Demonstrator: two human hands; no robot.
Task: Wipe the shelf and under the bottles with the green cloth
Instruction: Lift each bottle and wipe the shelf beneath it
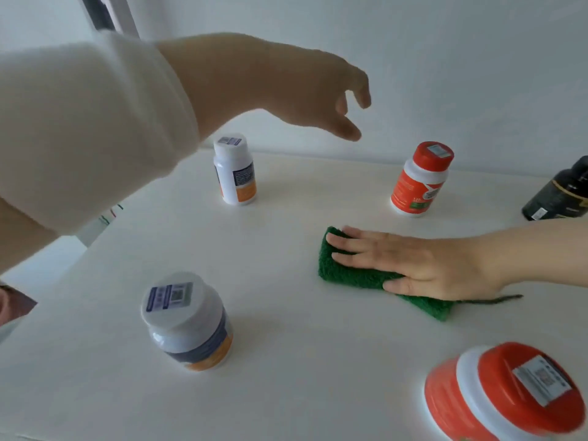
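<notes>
Orange bottle (502, 393) at the front edge of the shelf (286, 370), green cloth (353, 275) near the middle.
The right hand (423, 265) presses flat on the cloth with straight fingers; the left hand (286, 90) hangs above the back edge, loosely curled, holding nothing.

We list a plain white wall (445, 58) filling the back of the view, and in the upper left corner a dark upright frame (103, 14), blurred and cut off by the top edge. At the far left we note a few short green and red marks (111, 214) on a pale ground, too small to identify, and lower down a brown, dark-edged shape (17, 305) cropped by the border. On the right we record a thin dark strand (496, 299) lying flat, its nature unclear.
</notes>
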